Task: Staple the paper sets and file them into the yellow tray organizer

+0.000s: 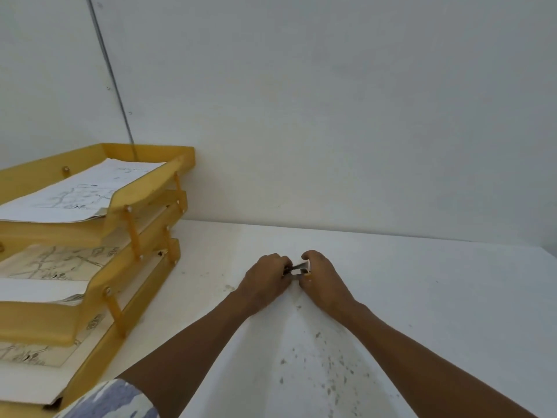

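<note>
A small metal stapler (297,269) sits between my two hands at the middle of the white table. My left hand (265,280) grips its left end with curled fingers. My right hand (324,282) curls round its right end. Most of the stapler is hidden by my fingers. The yellow tray organizer (144,203) stands at the left with three stacked tiers. Printed paper sets (81,191) lie in the top tier, and more sheets (57,263) fill the tiers below. I see no loose paper under my hands.
The white table (422,297) runs to the wall behind and to an edge at the far right. Dark specks mark its surface near my forearms. A thin metal strip (111,70) runs down the wall behind the organizer.
</note>
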Available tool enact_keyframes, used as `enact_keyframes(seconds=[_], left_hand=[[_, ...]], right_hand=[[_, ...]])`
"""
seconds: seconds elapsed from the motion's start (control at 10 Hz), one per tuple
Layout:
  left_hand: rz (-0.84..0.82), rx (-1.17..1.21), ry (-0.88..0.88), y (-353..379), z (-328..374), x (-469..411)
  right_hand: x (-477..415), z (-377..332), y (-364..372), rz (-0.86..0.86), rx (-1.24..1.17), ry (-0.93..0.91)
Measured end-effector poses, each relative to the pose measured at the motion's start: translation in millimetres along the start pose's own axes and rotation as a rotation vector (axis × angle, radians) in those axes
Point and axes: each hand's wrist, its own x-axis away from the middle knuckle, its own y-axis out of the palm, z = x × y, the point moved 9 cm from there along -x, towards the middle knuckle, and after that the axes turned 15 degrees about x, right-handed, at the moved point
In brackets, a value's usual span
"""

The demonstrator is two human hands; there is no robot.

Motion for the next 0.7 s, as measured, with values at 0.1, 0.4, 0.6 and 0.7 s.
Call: enact_keyframes(seconds=[0.1, 0.4, 0.6, 0.7], left_hand=[[0.14, -0.013, -0.11, -23.6, -26.4, -0.9], [0.276, 0.069, -0.32, -41.7, -62.4, -4.5], [0.27, 0.039, -0.315, -45.4, -55.5, -2.0], [0.285, -0.058, -0.289, -51.7, -42.3, -2.1]], right_hand=[[-6.8, -6.8, 5.5, 0.013, 0.041, 0.01], [-3.0, 5.2, 6.6, -0.072, 0.089, -0.02], [-0.7, 8.5, -10.8, -0.083, 0.139, -0.018], [0.9, 14.3, -29.8, -0.057, 0.146, 0.003]])
